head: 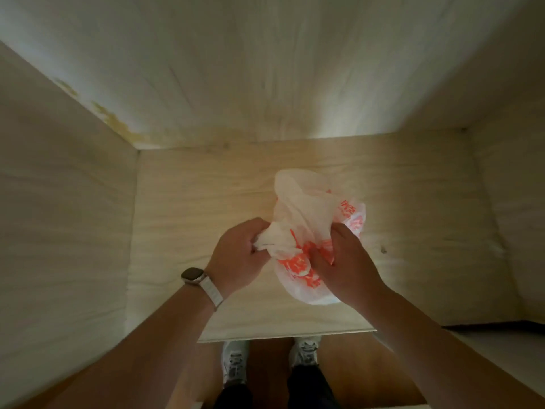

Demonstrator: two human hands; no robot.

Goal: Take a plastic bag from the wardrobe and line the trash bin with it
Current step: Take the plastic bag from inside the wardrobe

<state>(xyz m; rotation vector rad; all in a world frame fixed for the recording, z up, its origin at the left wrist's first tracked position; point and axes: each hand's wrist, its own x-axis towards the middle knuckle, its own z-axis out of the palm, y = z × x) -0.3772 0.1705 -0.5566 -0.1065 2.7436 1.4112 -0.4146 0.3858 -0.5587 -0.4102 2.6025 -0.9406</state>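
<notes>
Plastic bag (pixel 303 208): I count one, white with orange print, crumpled over the wardrobe shelf (pixel 191 202). Left hand (pixel 236 255) and right hand (pixel 345 261) both grip it. One wristwatch (pixel 193 274); two sneakers (pixel 234 364) below.

Thin, crinkled, translucent plastic bag (pixel 306 219); matt, pale wood-grain shelf (pixel 206 202), probably laminate.

Count on inspection.

- Plastic bag (pixel 306 208): one crumpled white bundle with orange print. I cannot tell whether further bags are wadded inside it.
- Hands: two, my left hand (pixel 236 255) and my right hand (pixel 345 261).
- Watch (pixel 193 274): one.
- Shoes: two, left shoe (pixel 234 364) and right shoe (pixel 305 352).
- Shelf board (pixel 206 202): one.
- Wardrobe panels: three, namely left side panel (pixel 59 216), right side panel (pixel 507 216) and back panel (pixel 265 69).
</notes>
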